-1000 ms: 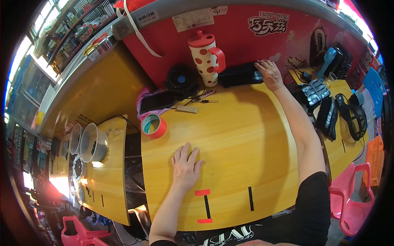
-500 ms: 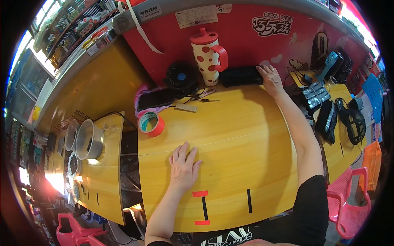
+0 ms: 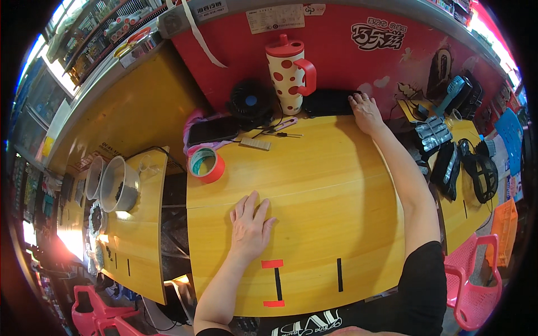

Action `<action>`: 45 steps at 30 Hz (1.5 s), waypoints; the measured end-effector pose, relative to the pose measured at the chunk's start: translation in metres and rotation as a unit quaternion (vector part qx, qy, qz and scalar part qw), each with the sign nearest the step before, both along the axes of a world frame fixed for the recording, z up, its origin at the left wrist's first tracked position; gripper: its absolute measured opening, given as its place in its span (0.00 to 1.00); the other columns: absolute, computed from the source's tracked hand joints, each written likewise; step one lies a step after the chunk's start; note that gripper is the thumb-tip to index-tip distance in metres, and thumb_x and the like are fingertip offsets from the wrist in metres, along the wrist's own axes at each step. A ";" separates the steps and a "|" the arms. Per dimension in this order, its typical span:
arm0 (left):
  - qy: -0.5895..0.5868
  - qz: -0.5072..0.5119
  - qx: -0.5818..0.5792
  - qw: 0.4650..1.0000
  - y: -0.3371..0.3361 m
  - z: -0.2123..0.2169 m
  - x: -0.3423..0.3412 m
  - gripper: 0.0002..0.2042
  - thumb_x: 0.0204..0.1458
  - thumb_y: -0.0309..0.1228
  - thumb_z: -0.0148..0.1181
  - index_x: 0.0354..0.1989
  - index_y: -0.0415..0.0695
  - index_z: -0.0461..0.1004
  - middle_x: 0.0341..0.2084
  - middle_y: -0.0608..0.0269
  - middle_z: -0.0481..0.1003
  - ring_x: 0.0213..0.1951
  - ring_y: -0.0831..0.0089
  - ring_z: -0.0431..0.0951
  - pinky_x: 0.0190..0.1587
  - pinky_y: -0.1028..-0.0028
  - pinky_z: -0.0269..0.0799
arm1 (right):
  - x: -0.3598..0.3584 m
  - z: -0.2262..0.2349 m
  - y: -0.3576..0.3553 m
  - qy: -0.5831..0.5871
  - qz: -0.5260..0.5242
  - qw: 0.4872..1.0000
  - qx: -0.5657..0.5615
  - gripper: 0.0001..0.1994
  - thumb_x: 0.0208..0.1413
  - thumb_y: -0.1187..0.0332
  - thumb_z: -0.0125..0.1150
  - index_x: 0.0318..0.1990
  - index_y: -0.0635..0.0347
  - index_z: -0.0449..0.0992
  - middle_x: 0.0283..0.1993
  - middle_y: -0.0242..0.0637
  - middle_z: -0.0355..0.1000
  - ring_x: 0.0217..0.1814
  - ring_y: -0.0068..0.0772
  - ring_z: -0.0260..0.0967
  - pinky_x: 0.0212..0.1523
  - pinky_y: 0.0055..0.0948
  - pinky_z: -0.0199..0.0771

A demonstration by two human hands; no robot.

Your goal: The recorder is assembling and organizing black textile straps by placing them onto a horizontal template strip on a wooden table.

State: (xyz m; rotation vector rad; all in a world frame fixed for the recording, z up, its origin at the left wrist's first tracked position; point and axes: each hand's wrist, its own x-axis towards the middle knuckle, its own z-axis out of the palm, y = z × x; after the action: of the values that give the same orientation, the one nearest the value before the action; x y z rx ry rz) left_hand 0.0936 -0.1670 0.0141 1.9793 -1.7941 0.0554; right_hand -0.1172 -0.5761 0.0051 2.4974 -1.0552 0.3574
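My left hand (image 3: 250, 227) lies palm down on the yellow wooden table (image 3: 314, 196), its fingers stretched and holding nothing. At the table's back edge, my right hand (image 3: 367, 113) is closed on the right end of a long black pouch (image 3: 329, 103), which lies against the red panel. Part of that end is hidden by the fingers. A tall cream tumbler (image 3: 287, 75) with red spots, lid and handle stands upright just left of the pouch. Left of the tumbler is a small black fan (image 3: 250, 103).
A dark phone (image 3: 213, 130) lies on a purple cloth. Nearby are a red tape roll (image 3: 207, 165), a small beige block (image 3: 255, 144) and a thin screwdriver (image 3: 283, 134). Plastic tubs (image 3: 120, 187) stand on the left table; a black mesh item (image 3: 481, 172) lies on the right table.
The whole view has shifted slightly. Against the table, my left hand stays put, and my right hand remains at the pouch's right end with only a slight change in its pose.
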 end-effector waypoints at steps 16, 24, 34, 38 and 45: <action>0.017 0.001 -0.014 1.000 -0.002 0.003 0.001 0.21 0.51 0.35 0.62 0.52 0.41 0.72 0.58 0.48 0.63 0.58 0.51 0.62 0.52 0.55 0.60 | 0.040 -0.006 0.024 -0.201 0.089 0.975 0.035 0.21 0.61 0.56 0.52 0.58 0.53 0.70 0.61 0.42 0.66 0.63 0.45 0.61 0.57 0.47 0.59; 0.034 0.002 -0.035 0.999 0.007 -0.006 -0.002 0.20 0.50 0.36 0.63 0.50 0.42 0.73 0.56 0.48 0.64 0.57 0.51 0.62 0.53 0.54 0.60 | -0.049 0.028 0.263 -0.306 0.375 0.857 0.176 0.18 0.51 0.77 0.59 0.51 0.62 0.71 0.50 0.48 0.73 0.53 0.51 0.72 0.50 0.40 0.73; 0.083 0.004 -0.155 0.984 0.002 -0.042 0.025 0.10 0.51 0.33 0.61 0.39 0.42 0.79 0.46 0.50 0.75 0.51 0.53 0.69 0.52 0.59 0.65 | -0.061 -0.004 0.332 -0.566 0.082 0.701 0.426 0.10 0.65 0.66 0.51 0.46 0.63 0.72 0.30 0.30 0.70 0.25 0.17 0.66 0.23 0.19 0.65; 0.219 0.046 -0.198 0.954 0.066 -0.031 0.019 0.06 0.49 0.29 0.63 0.32 0.40 0.80 0.37 0.52 0.79 0.45 0.57 0.74 0.49 0.64 0.69 | -0.045 -0.033 0.328 -0.577 0.088 0.686 0.434 0.10 0.64 0.64 0.52 0.43 0.59 0.74 0.28 0.28 0.71 0.22 0.16 0.65 0.19 0.18 0.64; 0.117 0.257 -0.348 0.894 0.320 0.000 0.008 0.04 0.46 0.21 0.65 0.30 0.39 0.79 0.32 0.57 0.80 0.38 0.62 0.77 0.44 0.69 0.71 | -0.067 -0.035 0.303 -0.606 0.077 0.659 0.439 0.10 0.63 0.60 0.54 0.39 0.56 0.74 0.26 0.27 0.69 0.20 0.16 0.63 0.18 0.17 0.61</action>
State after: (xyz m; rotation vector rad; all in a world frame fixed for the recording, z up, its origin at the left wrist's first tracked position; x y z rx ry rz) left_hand 0.1016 0.1529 0.0145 1.7506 -0.8708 0.5273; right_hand -0.1840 -0.2736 -0.0296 3.0365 -1.7322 2.2996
